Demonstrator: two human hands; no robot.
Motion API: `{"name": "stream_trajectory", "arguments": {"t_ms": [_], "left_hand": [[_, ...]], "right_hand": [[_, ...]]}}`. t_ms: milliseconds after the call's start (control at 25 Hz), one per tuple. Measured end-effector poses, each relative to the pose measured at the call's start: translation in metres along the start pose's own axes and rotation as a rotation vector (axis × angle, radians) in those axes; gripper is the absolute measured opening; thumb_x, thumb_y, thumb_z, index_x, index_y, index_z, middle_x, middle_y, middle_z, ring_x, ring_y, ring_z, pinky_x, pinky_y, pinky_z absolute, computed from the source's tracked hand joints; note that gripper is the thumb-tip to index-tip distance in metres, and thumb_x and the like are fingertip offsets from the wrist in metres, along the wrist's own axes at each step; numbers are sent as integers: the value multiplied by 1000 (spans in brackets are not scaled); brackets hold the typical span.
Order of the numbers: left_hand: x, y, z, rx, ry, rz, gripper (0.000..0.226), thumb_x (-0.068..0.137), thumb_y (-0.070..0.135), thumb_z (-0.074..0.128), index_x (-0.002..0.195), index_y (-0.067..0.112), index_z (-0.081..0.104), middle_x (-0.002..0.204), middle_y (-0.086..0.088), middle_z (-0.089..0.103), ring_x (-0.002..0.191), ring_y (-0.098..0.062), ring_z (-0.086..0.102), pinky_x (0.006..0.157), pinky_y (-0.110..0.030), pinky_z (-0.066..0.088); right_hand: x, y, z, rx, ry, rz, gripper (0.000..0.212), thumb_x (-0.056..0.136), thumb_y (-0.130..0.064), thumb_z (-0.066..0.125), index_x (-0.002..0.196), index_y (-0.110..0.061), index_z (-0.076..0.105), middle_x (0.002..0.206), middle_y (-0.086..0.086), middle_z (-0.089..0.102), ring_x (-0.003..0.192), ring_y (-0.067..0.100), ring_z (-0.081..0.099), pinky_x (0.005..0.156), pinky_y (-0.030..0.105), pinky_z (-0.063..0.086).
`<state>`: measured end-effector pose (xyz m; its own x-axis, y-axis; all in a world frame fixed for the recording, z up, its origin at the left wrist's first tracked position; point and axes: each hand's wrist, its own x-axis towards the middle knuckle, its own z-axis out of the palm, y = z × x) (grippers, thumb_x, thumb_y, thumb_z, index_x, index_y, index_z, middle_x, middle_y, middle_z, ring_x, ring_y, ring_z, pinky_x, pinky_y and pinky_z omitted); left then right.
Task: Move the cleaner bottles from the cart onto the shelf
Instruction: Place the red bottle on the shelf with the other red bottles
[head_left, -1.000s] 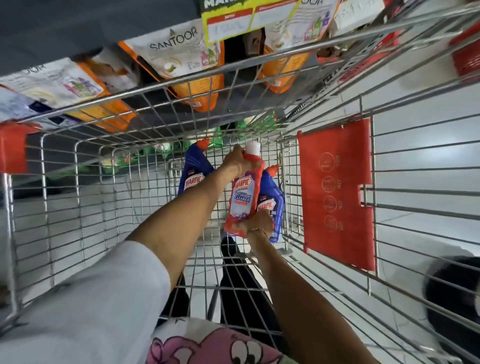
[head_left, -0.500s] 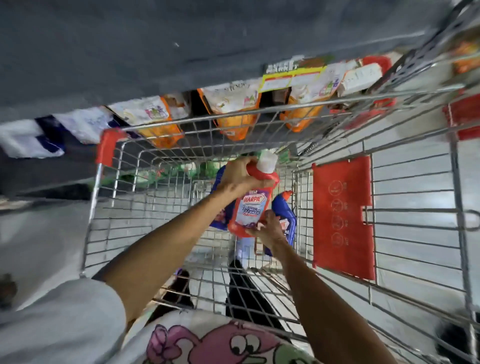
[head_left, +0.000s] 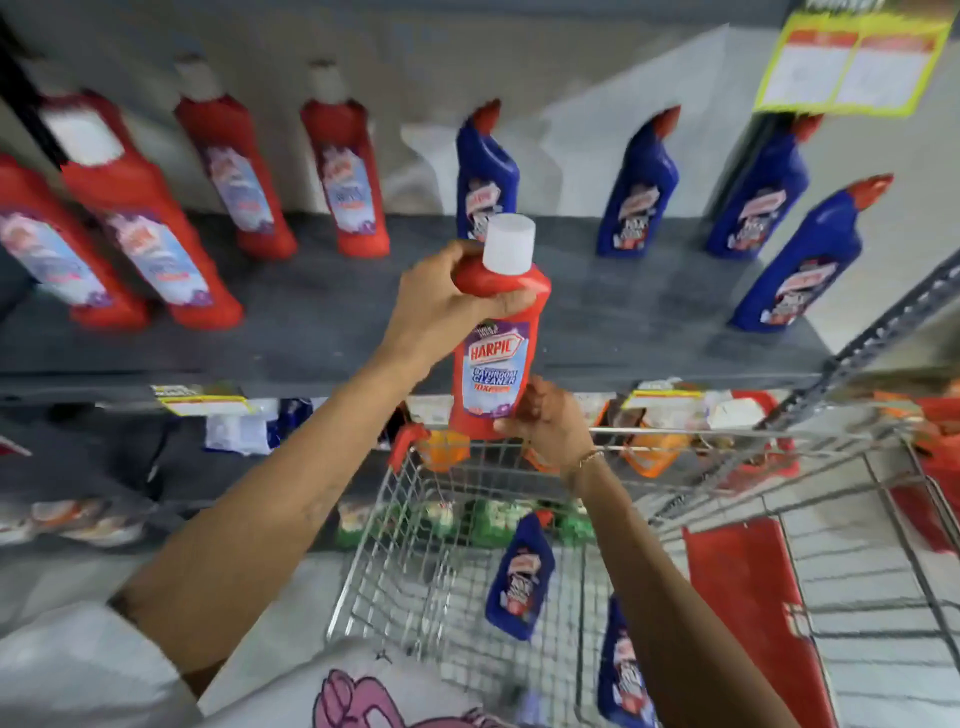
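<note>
I hold a red cleaner bottle (head_left: 496, 358) with a white cap upright in front of the grey shelf (head_left: 322, 322), above the cart's front rim. My left hand (head_left: 441, 301) grips its shoulder just under the cap. My right hand (head_left: 550, 421) cups its base. On the shelf stand several red bottles (head_left: 150, 244) at the left and several blue bottles (head_left: 639, 192) at the right. Two blue bottles (head_left: 519, 577) lie in the wire cart (head_left: 395, 545) below.
A bare stretch of shelf lies in front of the back row, between the red and blue groups. Lower shelves hold orange and white pouches (head_left: 654, 457). A red flap (head_left: 748, 618) hangs on the cart's right side. A yellow price sign (head_left: 852, 67) hangs at the top right.
Both hands have lifted the red bottle out of the cart and up to shelf height. My view has tilted up from the cart to the shelf.
</note>
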<state>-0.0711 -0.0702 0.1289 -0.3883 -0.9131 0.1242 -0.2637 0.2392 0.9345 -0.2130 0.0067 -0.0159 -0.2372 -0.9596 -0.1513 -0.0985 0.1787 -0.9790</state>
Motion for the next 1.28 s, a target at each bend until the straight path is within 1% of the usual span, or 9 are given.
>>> {"name": "stream_trajectory", "arguments": {"t_ms": [120, 240, 320, 600, 880, 1040, 1120, 1200, 1280], "left_hand": [[21, 14, -67, -50, 51, 57, 51, 58, 30, 85, 101, 24, 58, 101, 2, 69, 89, -9, 65, 80, -25, 53], [41, 10, -119, -52, 104, 88, 48, 60, 25, 84, 100, 23, 58, 100, 1, 68, 90, -10, 65, 81, -24, 52], [57, -3, -150, -54, 128, 72, 52, 58, 24, 85, 102, 21, 58, 104, -2, 69, 93, -13, 65, 83, -27, 52], [93, -49, -213, -49, 151, 26, 58, 58, 20, 85, 108, 12, 57, 101, 0, 67, 92, -11, 64, 81, -24, 51], [102, -68, -214, -32, 150, 55, 60, 62, 29, 82, 113, 14, 54, 105, 3, 64, 94, -10, 63, 80, -22, 52], [96, -70, -214, 10, 147, 17, 68, 67, 36, 79, 124, 15, 48, 118, 0, 63, 105, -14, 62, 83, -22, 51], [79, -75, -210, 93, 339, 111, 70, 71, 41, 74, 128, 14, 44, 126, -4, 59, 115, -16, 56, 95, -27, 47], [48, -82, -184, 95, 587, 272, 47, 81, 33, 68, 118, 9, 50, 112, -9, 60, 105, -19, 58, 91, -29, 47], [6, -92, -137, 41, 575, 355, 18, 88, 21, 60, 101, 9, 56, 93, -9, 61, 86, -19, 58, 80, -29, 48]], "right_hand": [[41, -51, 45, -5, 2, -77, 60, 62, 18, 71, 117, 5, 51, 108, 13, 63, 81, 8, 66, 73, 19, 58], [76, -82, 89, -76, -8, -152, 59, 63, 14, 73, 117, 2, 53, 108, 14, 64, 77, -1, 65, 75, 17, 56], [96, -96, 121, -125, -8, -192, 56, 64, 10, 74, 116, 2, 56, 111, 18, 65, 87, 12, 64, 82, 28, 56], [149, -101, 197, -163, -8, -154, 55, 65, 12, 73, 115, 0, 56, 114, 21, 66, 95, 18, 60, 93, 40, 52], [164, -91, 204, -188, -41, -153, 56, 69, 6, 72, 120, -5, 52, 120, 16, 64, 99, 15, 59, 76, 8, 50], [155, -96, 201, -276, -88, -137, 56, 74, -4, 71, 125, -6, 47, 126, 15, 60, 108, 19, 58, 98, 32, 48], [134, -94, 197, -310, 33, -196, 50, 77, -8, 69, 123, -7, 49, 122, 14, 61, 108, 23, 59, 98, 37, 49], [98, -82, 183, -319, 248, -295, 26, 83, -13, 63, 108, -7, 59, 106, 13, 67, 93, 23, 65, 84, 33, 53], [49, -55, 158, -355, 359, -329, 14, 88, -18, 56, 95, -8, 62, 86, 10, 71, 74, 19, 65, 68, 27, 48]]}}
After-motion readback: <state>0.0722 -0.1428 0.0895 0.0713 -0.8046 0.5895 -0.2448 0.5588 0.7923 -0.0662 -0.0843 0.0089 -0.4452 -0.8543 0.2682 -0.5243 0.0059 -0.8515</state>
